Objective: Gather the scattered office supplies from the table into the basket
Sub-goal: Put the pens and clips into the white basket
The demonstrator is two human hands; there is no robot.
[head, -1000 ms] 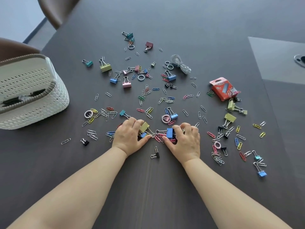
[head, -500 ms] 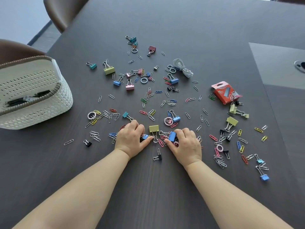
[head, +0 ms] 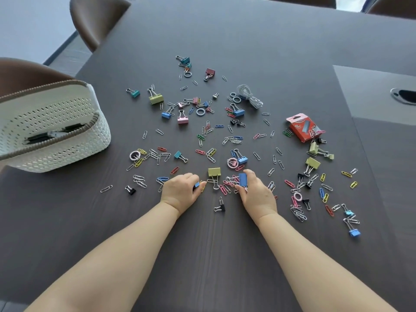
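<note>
- Your right hand [head: 257, 195] pinches a blue binder clip [head: 242, 179] at centre frame.
- Your left hand [head: 180, 191] curls round a small blue clip [head: 197, 184] (mostly hidden).
- Other supplies lie scattered on the table [head: 202, 255]; the white basket [head: 67, 154] sits at left.

Soft, even daylight fills the scene, brightest along the top edge from 10 to 1 o'clock. The dark worktop [head: 225, 244] takes a dull sheen toward 12 o'clock, and the inset panel [head: 371, 93] at 2 o'clock glares pale grey. Shadows are short and faint; the basket [head: 56, 152] at 9 o'clock throws a soft one under its base. Wide-angle distortion bows the worktop's edges and swells the forearms [head: 117, 255] at 6 o'clock. Fine detail is slightly smeared, and the far paper clips [head: 183, 87] near 12 o'clock look soft.
</note>
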